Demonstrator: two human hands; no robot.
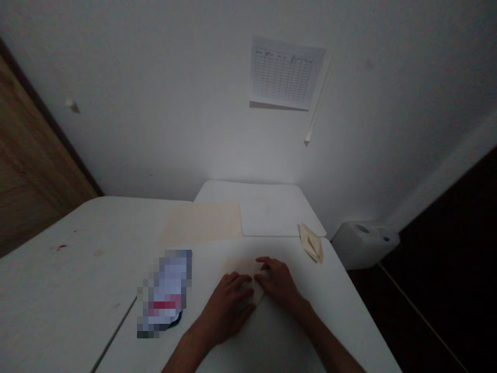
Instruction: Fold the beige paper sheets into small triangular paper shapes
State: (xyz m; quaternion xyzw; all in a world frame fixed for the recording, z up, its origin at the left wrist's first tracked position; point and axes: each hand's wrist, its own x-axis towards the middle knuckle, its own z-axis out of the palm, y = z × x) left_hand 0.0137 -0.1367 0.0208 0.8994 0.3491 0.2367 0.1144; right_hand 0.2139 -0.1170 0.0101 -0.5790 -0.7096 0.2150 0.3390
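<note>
We press our bare hands on a small cream paper sheet lying on a white folding table. Our left hand and right hand rest on that sheet side by side, the fingers of each held together and laid over the paper, not clamped on it. Beyond the small sheet lies a larger flat cream paper sheet. To its right sits a creased, folded cream paper piece. Just to its left lies a pixelated packet, its details blurred. Farther beyond it, a ruled white paper chart hangs on the white wall.
</note>
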